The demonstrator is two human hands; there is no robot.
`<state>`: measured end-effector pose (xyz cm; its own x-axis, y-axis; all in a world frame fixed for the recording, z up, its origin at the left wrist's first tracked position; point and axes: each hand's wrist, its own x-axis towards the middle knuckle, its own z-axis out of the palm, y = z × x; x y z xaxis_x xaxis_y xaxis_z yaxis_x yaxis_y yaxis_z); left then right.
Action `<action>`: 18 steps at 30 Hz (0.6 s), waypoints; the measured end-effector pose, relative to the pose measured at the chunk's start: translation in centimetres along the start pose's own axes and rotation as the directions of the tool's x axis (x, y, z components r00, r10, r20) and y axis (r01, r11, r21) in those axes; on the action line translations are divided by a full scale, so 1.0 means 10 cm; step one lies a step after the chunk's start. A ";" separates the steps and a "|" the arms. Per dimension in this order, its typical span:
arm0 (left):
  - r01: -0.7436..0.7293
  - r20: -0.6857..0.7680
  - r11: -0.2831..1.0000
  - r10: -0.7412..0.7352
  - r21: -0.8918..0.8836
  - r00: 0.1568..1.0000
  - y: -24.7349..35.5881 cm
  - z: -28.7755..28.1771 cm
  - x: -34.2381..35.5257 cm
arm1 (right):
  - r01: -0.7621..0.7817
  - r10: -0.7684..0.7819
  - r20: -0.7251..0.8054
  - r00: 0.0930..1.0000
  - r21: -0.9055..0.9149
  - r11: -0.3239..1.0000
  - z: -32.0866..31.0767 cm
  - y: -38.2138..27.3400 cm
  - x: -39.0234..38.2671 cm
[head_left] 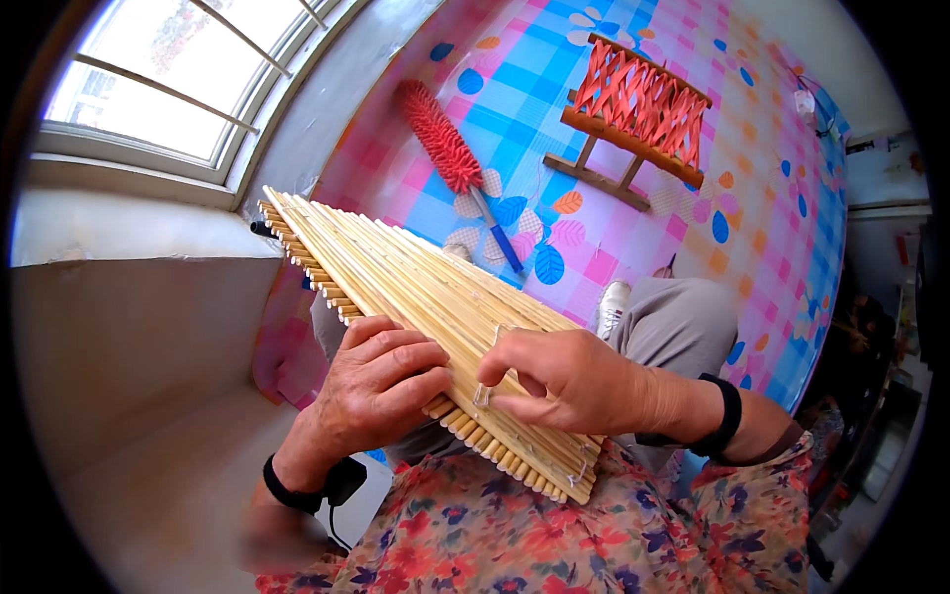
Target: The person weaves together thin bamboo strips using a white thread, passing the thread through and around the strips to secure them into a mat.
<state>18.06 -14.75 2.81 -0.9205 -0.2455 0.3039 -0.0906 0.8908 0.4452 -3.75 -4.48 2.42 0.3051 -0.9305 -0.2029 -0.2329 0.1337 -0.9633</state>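
A mat of pale plant stalks [426,282], laid side by side in what looks like two crossing layers, rests across my lap. My left hand [381,384] holds its near left edge, fingers curled over the top and the thumb side hidden. Above the same surface, my right hand [574,381] is bent, with index finger and thumb close to a looped white thread [482,395]. That thread stands up between the stalks, and it seems pinched there. Small white stitches show along the mat's near right corner.
On the checked, leaf-patterned floor covering [604,247] lies a red fluffy duster [442,139] with a blue handle. A wooden folding stool [633,114] with a woven red strap seat stands beyond. At left are a barred window [168,74] and a pale wall ledge [139,223].
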 end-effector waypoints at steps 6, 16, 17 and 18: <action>0.034 0.028 0.999 -0.034 -0.006 0.999 0.03 -0.01 -0.03 | 0.381 -0.449 -0.033 0.893 -0.473 0.794 0.16 0.13 0.05; 0.053 0.051 0.999 -0.053 0.004 0.997 0.07 -0.03 -0.07 | 0.024 -0.025 0.018 1.000 0.051 0.998 -0.02 0.00 0.02; 0.059 0.055 0.998 -0.059 0.005 0.997 0.08 -0.03 -0.08 | -0.053 0.037 0.080 0.996 0.206 0.977 -0.02 0.06 0.05; 0.059 0.057 0.998 -0.059 0.003 0.997 0.08 -0.03 -0.08 | -0.137 0.092 0.145 0.985 0.347 0.928 -0.03 0.10 0.06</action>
<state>18.82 -13.99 3.18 -0.9337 -0.2756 0.2286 -0.1458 0.8758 0.4602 -4.07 -5.04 1.41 0.4133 -0.8548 -0.3137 0.0623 0.3703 -0.9268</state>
